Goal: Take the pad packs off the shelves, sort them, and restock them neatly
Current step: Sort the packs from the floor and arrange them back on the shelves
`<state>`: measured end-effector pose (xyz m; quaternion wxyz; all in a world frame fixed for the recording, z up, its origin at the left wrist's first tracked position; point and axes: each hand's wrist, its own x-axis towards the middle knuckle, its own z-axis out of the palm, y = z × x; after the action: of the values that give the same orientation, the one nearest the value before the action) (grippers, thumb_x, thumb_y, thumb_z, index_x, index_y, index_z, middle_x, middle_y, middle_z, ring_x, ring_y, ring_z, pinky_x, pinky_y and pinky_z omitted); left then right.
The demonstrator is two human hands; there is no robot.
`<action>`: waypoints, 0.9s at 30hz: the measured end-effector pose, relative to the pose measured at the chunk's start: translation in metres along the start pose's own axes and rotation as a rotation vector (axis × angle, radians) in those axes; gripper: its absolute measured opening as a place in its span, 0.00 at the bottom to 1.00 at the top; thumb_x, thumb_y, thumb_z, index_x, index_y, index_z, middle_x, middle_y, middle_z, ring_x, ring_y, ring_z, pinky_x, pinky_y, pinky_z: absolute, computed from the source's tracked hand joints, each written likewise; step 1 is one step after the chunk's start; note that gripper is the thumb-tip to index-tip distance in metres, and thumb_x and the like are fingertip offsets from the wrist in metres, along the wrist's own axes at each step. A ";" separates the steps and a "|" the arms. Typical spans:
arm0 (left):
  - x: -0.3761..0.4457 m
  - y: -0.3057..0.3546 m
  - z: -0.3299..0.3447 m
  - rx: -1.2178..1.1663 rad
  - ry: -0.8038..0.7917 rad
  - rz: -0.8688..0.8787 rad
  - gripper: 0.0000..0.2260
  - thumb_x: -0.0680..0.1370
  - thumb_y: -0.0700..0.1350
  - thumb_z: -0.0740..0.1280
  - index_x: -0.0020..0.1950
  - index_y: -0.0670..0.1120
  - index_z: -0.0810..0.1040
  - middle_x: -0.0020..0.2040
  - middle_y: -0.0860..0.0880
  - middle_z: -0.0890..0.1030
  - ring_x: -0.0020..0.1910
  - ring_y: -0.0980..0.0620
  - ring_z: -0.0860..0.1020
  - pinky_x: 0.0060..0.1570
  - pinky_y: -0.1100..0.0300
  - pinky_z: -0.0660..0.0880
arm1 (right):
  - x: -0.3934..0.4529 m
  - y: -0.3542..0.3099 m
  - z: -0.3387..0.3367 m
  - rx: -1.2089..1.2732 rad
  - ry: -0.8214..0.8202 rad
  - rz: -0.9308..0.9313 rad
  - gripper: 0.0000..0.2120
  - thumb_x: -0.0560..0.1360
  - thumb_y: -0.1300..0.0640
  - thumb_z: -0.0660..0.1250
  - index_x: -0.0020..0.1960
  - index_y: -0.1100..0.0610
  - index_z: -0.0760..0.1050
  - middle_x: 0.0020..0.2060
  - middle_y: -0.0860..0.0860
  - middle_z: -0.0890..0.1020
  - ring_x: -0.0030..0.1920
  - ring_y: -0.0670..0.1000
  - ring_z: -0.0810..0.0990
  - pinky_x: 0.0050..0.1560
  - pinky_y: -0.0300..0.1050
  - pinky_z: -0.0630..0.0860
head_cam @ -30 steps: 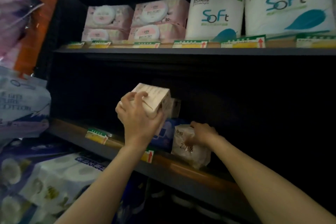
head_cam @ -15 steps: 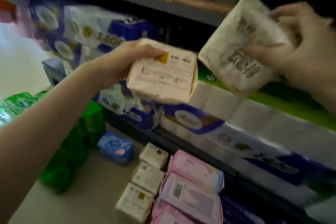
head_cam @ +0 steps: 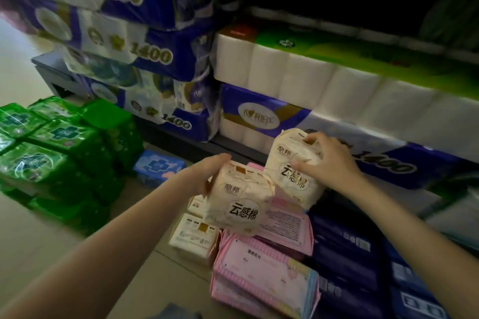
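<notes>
Right now the person is holding two cream pad packs low over the sorted piles on the floor. The left hand (head_cam: 207, 173) is clasping the nearer cream pack (head_cam: 239, 204) along its left edge, and the right hand (head_cam: 329, 160) is pinching the farther cream pack (head_cam: 293, 171), with its fingers (head_cam: 309, 140) curled over the top. Both packs are hanging just above the piles, over a row of matching cream packs (head_cam: 194, 237) and the pink packs (head_cam: 261, 272) beside it; whether either is already touching the stack is hard to say.

Judging by the floor, the sorting is well under way: green packs (head_cam: 54, 145) are sitting grouped at the left, a lone blue pack (head_cam: 159, 166) is lying near the shelf base, and cream and pink are forming their own rows. These two cream packs are not yet set down, and nothing is restocked so far as this view shows.

The shelves the packs belong on are lying out of view; only toilet-roll bundles (head_cam: 298, 80) are showing. The dark navy packs (head_cam: 347, 261) at the right are too dim to identify, and the pink stack's lower edge is cut off.
</notes>
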<state>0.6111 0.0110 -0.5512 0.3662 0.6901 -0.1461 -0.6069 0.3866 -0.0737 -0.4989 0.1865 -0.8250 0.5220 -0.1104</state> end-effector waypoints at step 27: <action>0.098 -0.017 -0.058 1.214 0.207 0.538 0.32 0.71 0.39 0.71 0.71 0.52 0.62 0.72 0.50 0.58 0.71 0.45 0.59 0.69 0.51 0.63 | 0.054 -0.060 0.067 -0.418 -0.309 -0.270 0.41 0.71 0.54 0.72 0.74 0.51 0.50 0.65 0.57 0.64 0.61 0.57 0.72 0.53 0.47 0.73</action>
<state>0.6830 -0.0213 -0.6348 0.0640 0.7679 -0.5924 -0.2352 0.4839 -0.0863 -0.5347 0.0735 -0.9145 0.3845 0.1024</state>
